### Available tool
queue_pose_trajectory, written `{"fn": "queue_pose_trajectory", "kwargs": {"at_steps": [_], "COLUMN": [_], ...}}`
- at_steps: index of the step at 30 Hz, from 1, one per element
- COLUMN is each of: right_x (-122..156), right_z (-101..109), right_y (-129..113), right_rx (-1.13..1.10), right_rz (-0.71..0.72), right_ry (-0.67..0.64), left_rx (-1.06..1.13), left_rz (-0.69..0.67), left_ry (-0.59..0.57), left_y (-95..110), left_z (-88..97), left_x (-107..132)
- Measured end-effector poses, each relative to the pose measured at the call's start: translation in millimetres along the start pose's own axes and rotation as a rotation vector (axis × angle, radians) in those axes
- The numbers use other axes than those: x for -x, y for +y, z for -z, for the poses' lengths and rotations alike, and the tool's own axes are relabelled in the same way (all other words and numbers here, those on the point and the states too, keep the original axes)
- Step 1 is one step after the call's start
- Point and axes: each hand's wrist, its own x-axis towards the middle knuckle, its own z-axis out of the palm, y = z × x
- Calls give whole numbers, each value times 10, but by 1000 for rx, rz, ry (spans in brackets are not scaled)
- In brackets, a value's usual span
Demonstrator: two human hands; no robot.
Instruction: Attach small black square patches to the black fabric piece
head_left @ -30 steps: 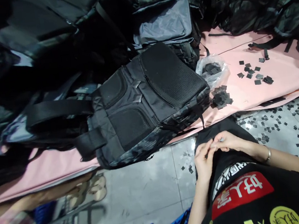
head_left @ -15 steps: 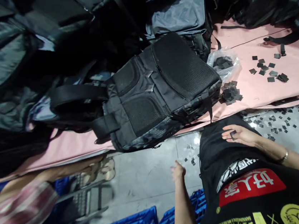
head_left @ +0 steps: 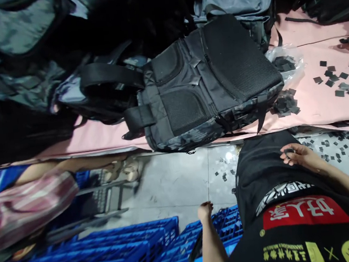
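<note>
My right hand [head_left: 302, 157] rests on my black-clad lap, fingers loosely curled round a small black square piece [head_left: 288, 150]. My left hand [head_left: 204, 211] hangs low beside my body over the edge of a blue plastic crate [head_left: 226, 226]. Its fingers are curled under, and what they hold, if anything, is hidden. A black and camouflage backpack [head_left: 206, 81] lies back-panel up on the pink table [head_left: 317, 108] in front of me, its straps trailing left. Beside it lie a pile of black squares [head_left: 285, 105] and a clear bag [head_left: 285, 63] of more.
More backpacks are heaped along the back of the table. Loose black squares [head_left: 336, 83] dot the pink surface and the grey tiled floor [head_left: 337, 148]. Blue crates [head_left: 128, 250] stand at lower left. Another person's striped sleeve [head_left: 28, 202] and sandalled feet [head_left: 125, 170] are at left.
My hands were together on my lap, then parted. The left dropped down to the blue crate; the right stayed on my lap with the square. The view swung left and down.
</note>
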Motion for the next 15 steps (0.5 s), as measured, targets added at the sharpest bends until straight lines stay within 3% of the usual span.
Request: {"fn": "queue_pose_trajectory", "kwargs": {"at_steps": [4,8,12,15], "right_x": [-30,-50,-48,-15], "right_z": [-3,-19,-41,-57], "right_y": [72,114,83,86], "right_rx": [41,122,164,140], "right_rz": [12,80,183,222], "right_ry": [-27,11,61,92], "left_rx": [88,138,248,444], "left_rz": [38,-116,-414,-729], "left_ry": [-96,-67,-113,-207], "left_y": [65,412,1149,1834], "left_z": [-47,19,143,252], "left_x": [-38,-58,167,687]}}
